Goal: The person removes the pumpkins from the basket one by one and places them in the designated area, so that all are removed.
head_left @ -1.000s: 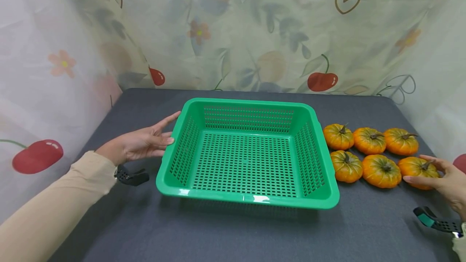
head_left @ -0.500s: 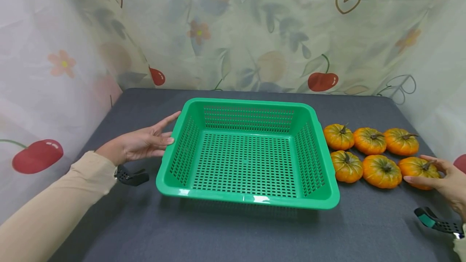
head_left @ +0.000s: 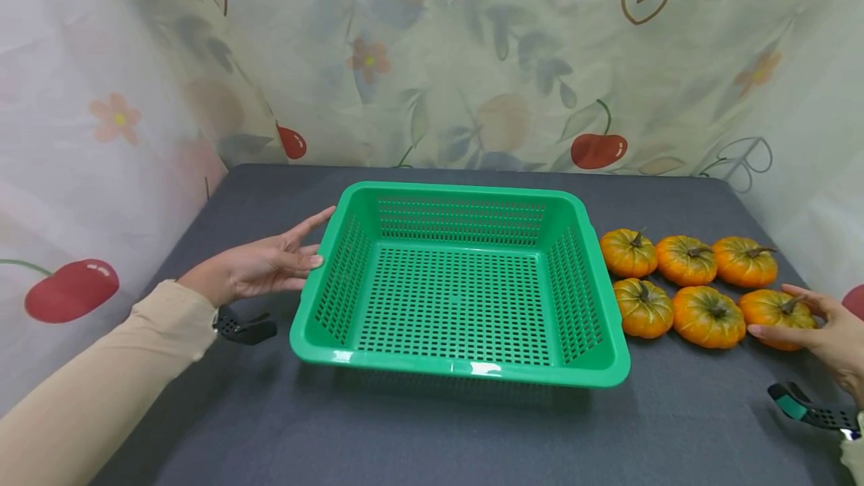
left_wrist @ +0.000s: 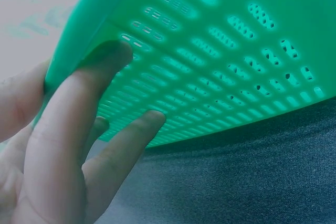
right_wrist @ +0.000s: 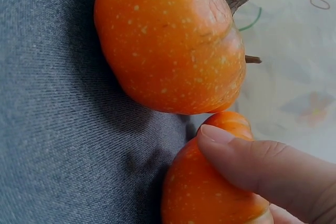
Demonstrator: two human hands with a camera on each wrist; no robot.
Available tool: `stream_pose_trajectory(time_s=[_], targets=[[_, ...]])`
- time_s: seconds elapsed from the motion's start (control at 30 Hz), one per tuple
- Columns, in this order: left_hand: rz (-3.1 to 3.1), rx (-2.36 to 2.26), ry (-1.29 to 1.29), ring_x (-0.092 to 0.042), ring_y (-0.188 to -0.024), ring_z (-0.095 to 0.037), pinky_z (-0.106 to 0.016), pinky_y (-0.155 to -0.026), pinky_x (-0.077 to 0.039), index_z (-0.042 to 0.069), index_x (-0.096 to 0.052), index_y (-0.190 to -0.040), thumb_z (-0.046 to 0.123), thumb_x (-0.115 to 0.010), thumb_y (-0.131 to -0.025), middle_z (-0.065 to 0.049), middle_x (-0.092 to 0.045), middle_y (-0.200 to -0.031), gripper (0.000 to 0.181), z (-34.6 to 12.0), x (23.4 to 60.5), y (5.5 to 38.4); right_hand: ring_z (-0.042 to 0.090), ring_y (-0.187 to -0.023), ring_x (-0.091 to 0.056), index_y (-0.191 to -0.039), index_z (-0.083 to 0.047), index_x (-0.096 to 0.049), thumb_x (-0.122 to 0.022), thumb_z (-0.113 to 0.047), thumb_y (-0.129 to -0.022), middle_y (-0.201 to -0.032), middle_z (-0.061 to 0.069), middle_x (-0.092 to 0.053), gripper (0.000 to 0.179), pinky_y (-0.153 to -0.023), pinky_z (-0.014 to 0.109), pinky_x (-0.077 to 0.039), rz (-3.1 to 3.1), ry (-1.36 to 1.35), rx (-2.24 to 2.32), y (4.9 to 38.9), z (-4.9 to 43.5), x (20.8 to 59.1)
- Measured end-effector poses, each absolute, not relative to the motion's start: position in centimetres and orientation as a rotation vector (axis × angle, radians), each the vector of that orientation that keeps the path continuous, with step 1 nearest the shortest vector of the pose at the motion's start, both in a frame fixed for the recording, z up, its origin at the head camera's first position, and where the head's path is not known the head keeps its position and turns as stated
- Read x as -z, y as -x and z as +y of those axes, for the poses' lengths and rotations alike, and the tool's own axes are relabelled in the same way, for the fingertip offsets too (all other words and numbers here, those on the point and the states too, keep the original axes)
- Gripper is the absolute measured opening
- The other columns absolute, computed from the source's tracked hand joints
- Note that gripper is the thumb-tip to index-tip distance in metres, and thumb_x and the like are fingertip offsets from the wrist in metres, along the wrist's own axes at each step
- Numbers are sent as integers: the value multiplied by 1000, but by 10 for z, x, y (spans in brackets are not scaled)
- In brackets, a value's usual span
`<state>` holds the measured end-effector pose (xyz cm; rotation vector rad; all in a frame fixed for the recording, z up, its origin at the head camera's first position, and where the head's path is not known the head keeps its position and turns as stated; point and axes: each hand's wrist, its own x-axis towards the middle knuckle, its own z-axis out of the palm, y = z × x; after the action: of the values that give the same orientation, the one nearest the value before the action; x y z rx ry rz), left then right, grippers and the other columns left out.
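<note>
A green plastic basket (head_left: 452, 376) with slotted walls stands mid-table, with nothing in it. My left hand (head_left: 266, 267) holds its left rim, thumb at the edge; in the left wrist view, fingers (left_wrist: 58, 145) reach under the rim against the outer wall. At the far right, my right hand (head_left: 833, 336) grips a small orange pumpkin (head_left: 769, 308), the nearest right one of two short rows. The right wrist view has the thumb (right_wrist: 252, 163) lying against this held pumpkin (right_wrist: 205, 190), its far side hidden.
Several more small pumpkins, among them one in the front middle (head_left: 709, 317) and one at the back left (head_left: 628, 253), sit between the basket and my right hand. A dark grey cloth (head_left: 432, 441) covers the table. Printed curtains (head_left: 445, 96) enclose the back and sides.
</note>
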<state>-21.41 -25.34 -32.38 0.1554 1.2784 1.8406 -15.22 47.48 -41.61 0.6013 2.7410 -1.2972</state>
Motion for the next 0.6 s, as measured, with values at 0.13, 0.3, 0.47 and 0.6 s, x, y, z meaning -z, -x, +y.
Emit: stream_pose_trajectory(time_s=[0.13,0.3,0.47,0.6], targets=[[1284,-1838,-154,-66,-108,-26,-37,-87,-58,49,2,-152,-5,-39,-101,-12,-12,-160,85,-253,324,214,59,-129,-3,-153,4,-5,-66,-34,-92,-151,40,12,95,-110,75,-6,2740,-600,1294,152,474,415],[1289,-1836,-157,-66,-109,-26,-37,-88,-58,49,2,-152,-5,-40,-101,-12,-9,-161,85,-253,324,214,59,-127,-4,-154,2,-4,-66,-35,-92,-149,43,8,95,-109,75,-7,2746,-583,1302,153,477,419],[1280,-1842,-155,-66,-109,-27,-38,-87,-58,49,2,-152,-5,-40,-101,-11,-21,-157,85,-254,324,214,59,-127,-3,-155,-1,-5,-68,-36,-90,-149,42,8,97,-109,76,-6,2750,-571,1303,156,484,427],[1277,-1844,-154,-66,-108,-27,-38,-87,-58,49,1,-152,-5,-39,-101,-8,-29,-153,85,-254,325,214,59,-128,-3,-155,-3,-4,-69,-38,-88,-150,41,8,100,-109,75,-6,2744,-575,1304,159,491,435]])
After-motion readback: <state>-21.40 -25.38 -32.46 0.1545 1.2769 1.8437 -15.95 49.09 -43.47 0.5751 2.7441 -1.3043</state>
